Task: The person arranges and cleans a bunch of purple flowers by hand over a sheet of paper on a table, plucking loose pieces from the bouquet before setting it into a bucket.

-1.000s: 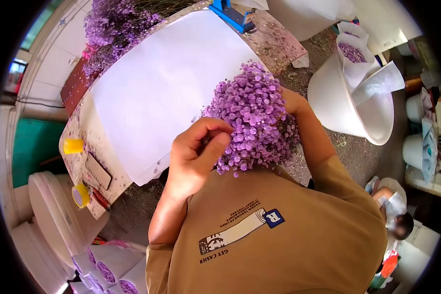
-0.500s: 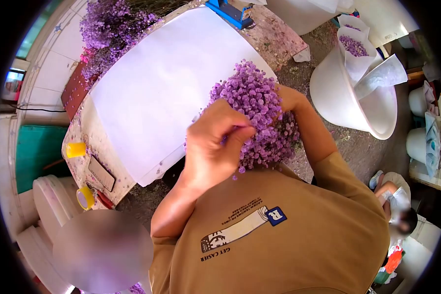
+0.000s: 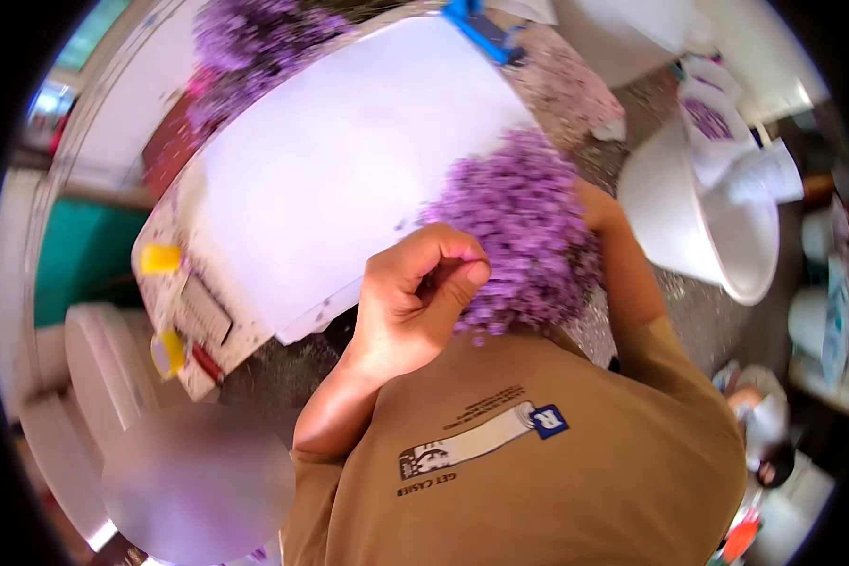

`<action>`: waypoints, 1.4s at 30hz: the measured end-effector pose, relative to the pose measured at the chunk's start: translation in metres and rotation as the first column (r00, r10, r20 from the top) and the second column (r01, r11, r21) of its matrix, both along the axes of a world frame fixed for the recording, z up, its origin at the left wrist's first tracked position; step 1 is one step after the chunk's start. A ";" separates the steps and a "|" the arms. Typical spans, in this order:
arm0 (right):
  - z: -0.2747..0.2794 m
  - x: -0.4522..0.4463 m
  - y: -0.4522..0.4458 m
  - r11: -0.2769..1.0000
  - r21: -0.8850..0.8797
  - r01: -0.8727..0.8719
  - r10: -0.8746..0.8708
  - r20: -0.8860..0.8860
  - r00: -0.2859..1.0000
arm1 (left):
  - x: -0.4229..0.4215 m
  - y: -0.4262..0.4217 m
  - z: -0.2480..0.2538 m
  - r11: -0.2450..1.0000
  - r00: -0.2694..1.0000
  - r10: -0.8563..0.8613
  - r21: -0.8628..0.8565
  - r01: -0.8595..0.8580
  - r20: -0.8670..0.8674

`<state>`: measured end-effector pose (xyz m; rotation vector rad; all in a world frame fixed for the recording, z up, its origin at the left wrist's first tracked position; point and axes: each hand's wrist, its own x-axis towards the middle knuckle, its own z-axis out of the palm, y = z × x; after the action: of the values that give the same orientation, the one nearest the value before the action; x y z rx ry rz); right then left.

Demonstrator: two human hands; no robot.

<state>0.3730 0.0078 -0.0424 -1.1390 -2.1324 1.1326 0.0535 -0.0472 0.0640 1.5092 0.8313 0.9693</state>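
Note:
A dense bunch of purple baby's breath (image 3: pixel 514 222) stands in front of my chest, over the near right corner of a white paper sheet (image 3: pixel 340 141). My right hand (image 3: pixel 591 202) is on its far right side and supports it; the flower heads hide the fingers. On the bunch's left side is my left hand (image 3: pixel 420 297), closed with thumb and fingertips pinched together. Whatever the pinch may hold is too small to make out.
More purple flowers (image 3: pixel 245 47) lie at the table's back left. Yellow tape rolls (image 3: pixel 168 354), a phone-like slab (image 3: pixel 203 311) and a blue tool (image 3: pixel 481 33) lie around the sheet. A white tub (image 3: pixel 674 208) holding wrapped flowers stands right. A person (image 3: pixel 764 415) sits lower right.
The view has shifted, so the table and bunch appear farther right. My left hand has drawn slightly back from the flower heads, still pinched. The right arm stays at the bunch.

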 end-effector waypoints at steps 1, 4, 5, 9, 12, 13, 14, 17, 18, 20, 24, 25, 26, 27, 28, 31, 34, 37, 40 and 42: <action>0.003 0.001 0.000 0.998 -0.039 0.038 -0.038 0.008 0.999 | -0.013 -0.002 -0.002 0.998 1.000 -0.009 -0.060 0.009 -0.004; 0.014 0.001 0.002 0.990 -0.075 0.117 -0.113 0.051 0.992 | -0.059 -0.021 -0.007 0.956 0.950 -0.098 -0.295 0.007 -0.295; 0.018 0.000 0.003 0.989 -0.072 0.133 -0.129 0.062 0.990 | -0.079 -0.029 -0.024 0.973 0.906 -0.137 -0.227 0.047 -0.400; 0.029 0.005 -0.001 0.974 -0.046 0.221 -0.216 0.098 0.972 | -0.138 -0.059 -0.071 0.984 0.580 -0.110 -0.006 0.179 -0.807; 0.037 0.013 -0.005 0.958 0.000 0.287 -0.285 0.121 0.951 | -0.146 -0.040 -0.088 0.967 0.515 0.195 0.251 0.041 -0.835; 0.041 0.017 -0.007 0.952 0.025 0.306 -0.306 0.130 0.943 | -0.144 -0.027 -0.099 0.941 0.531 0.279 0.337 0.014 -0.800; 0.046 0.021 -0.009 0.944 0.049 0.326 -0.329 0.136 0.934 | -0.137 -0.014 -0.107 0.906 0.555 0.357 0.424 -0.008 -0.751; 0.070 0.038 -0.020 0.899 0.155 0.409 -0.432 0.160 0.888 | -0.124 0.013 -0.138 0.906 0.428 0.300 0.395 0.153 -0.853; 0.078 0.045 -0.023 0.877 0.187 0.442 -0.472 0.165 0.866 | -0.125 0.018 -0.149 0.906 0.439 0.271 0.381 0.185 -0.857; 0.097 0.063 -0.030 0.823 0.252 0.509 -0.555 0.172 0.813 | -0.124 0.024 -0.146 0.882 0.436 0.275 0.405 0.240 -0.857; 0.131 0.096 -0.035 0.694 0.394 0.603 -0.703 0.188 0.686 | -0.124 0.028 -0.141 0.855 0.466 0.288 0.444 0.269 -0.837; 0.140 0.101 -0.035 0.664 0.423 0.616 -0.730 0.190 0.657 | -0.117 0.027 -0.142 0.856 0.475 0.285 0.444 0.264 -0.832; 0.147 0.105 -0.032 0.640 0.456 0.618 -0.751 0.200 0.630 | -0.108 0.030 -0.143 0.818 0.485 0.342 0.509 0.268 -0.805; 0.155 0.108 -0.030 0.616 0.488 0.619 -0.770 0.206 0.604 | -0.100 0.034 -0.141 0.771 0.492 0.404 0.576 0.270 -0.771; 0.161 0.108 -0.028 0.598 0.516 0.613 -0.783 0.216 0.583 | -0.092 0.037 -0.147 0.771 0.492 0.414 0.583 0.257 -0.766; 0.181 0.104 -0.018 0.567 0.596 0.569 -0.805 0.255 0.536 | -0.066 0.043 -0.163 0.727 0.549 0.460 0.651 0.220 -0.698; 0.204 0.076 -0.005 0.568 0.666 0.484 -0.794 0.289 0.534 | -0.051 0.033 -0.166 0.755 0.581 0.420 0.623 0.201 -0.697; 0.233 0.028 0.005 0.572 0.733 0.369 -0.757 0.298 0.581 | -0.048 0.017 -0.181 0.712 0.593 0.468 0.677 0.186 -0.655; 0.255 -0.042 0.012 0.575 0.786 0.227 -0.665 0.287 0.690 | -0.052 0.007 -0.184 0.725 0.575 0.466 0.662 0.188 -0.673; 0.259 -0.100 0.015 0.582 0.805 0.117 -0.553 0.286 0.783 | -0.057 0.001 -0.186 0.739 0.576 0.465 0.653 0.165 -0.672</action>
<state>0.2730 0.0230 0.2163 -1.4133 -2.2089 -0.3425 -0.0034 -0.0463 -0.1222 2.6667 1.3874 0.6779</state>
